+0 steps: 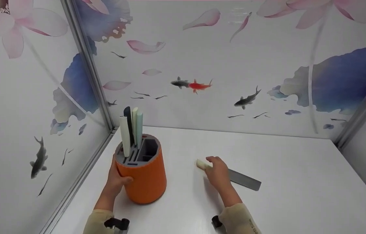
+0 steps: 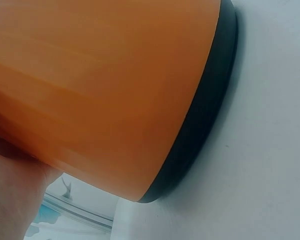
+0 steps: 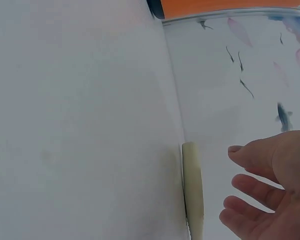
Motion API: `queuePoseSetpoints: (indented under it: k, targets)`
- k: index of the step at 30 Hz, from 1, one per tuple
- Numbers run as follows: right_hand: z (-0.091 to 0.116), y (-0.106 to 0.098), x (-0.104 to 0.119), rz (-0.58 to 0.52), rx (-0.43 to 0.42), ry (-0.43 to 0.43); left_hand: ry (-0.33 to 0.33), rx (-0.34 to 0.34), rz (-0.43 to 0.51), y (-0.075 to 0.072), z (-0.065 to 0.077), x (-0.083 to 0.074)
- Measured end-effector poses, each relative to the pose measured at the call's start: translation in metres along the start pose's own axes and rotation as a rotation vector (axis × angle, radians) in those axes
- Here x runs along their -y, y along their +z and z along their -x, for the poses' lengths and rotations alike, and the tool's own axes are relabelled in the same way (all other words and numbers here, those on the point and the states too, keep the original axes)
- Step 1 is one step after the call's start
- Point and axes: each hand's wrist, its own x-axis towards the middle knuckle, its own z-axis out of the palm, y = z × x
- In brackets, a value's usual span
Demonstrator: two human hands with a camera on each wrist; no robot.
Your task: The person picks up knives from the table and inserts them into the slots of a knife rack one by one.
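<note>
An orange round knife block point(image 1: 147, 182) with a grey slotted top stands upright on the left of the table. My left hand point(image 1: 115, 178) grips its left side, thumb across the front; the other fingers are hidden behind it. Several knife handles point(image 1: 124, 136), white, dark, cream and pale green, stick up from the slots. To the right lies a knife point(image 1: 244, 179) with a cream handle and a broad, square-ended grey blade. My right hand point(image 1: 218, 174) hovers over its handle point(image 3: 193, 190). In the right wrist view, loosely bent fingers stand apart from that handle.
The white table point(image 1: 293, 201) is bounded by printed panels at the back and sides. Metal rails point(image 1: 88, 65) run along the panel corners. A dark base rim point(image 2: 200, 120) of the block meets the tabletop in the left wrist view.
</note>
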Motion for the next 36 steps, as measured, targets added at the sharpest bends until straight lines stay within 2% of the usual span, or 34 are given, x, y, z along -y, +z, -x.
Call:
queuePoseSetpoints:
  k: [5, 16, 23, 30, 36]
  targets:
    - [-0.0007, 0.0015, -0.0058, 0.020, 0.036, -0.031, -0.013, -0.028, -0.013, 0.0018, 0.0017, -0.0020]
    - [0.0005, 0.0020, -0.0075, 0.021, 0.071, 0.069, -0.015, 0.012, 0.003, 0.0022, 0.0015, -0.0020]
    - [-0.0031, -0.0017, -0.0059, 0.112, 0.088, 0.132, -0.026, -0.006, -0.010, 0.0014, -0.0005, -0.0024]
    - [-0.0030, -0.0037, -0.0079, 0.176, 0.146, 0.192, -0.030, -0.015, -0.029, 0.0028, -0.0006, -0.0021]
    - [-0.0021, -0.0030, -0.0066, 0.243, 0.183, 0.163, -0.013, -0.001, -0.024, 0.0034, -0.0003, -0.0035]
